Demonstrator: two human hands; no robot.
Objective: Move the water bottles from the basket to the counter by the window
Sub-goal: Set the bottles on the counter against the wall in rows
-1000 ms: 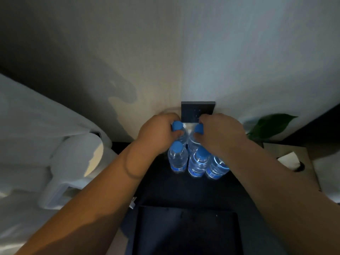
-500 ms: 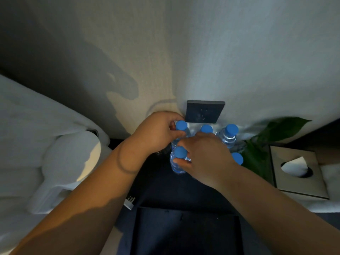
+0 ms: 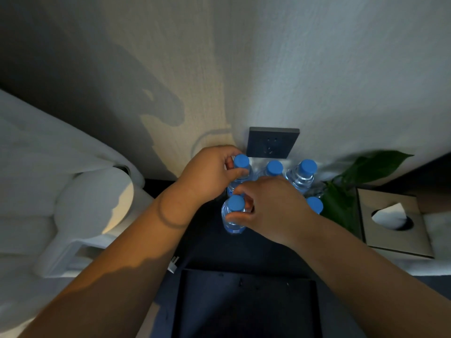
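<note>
My left hand (image 3: 207,172) has its fingers curled around the neck of the back-left water bottle (image 3: 240,170); my right hand (image 3: 273,208) pinches the front bottle (image 3: 233,213) below its cap. All 5 stand packed on the dark counter (image 3: 256,247) under the wall socket (image 3: 272,142). A nudge could topple neighbours like skittles.

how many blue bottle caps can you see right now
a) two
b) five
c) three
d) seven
b) five: three caps stand in a back row by the wall, one sits in front at the right hand fingers, and one more peeks out past that hand.
</note>
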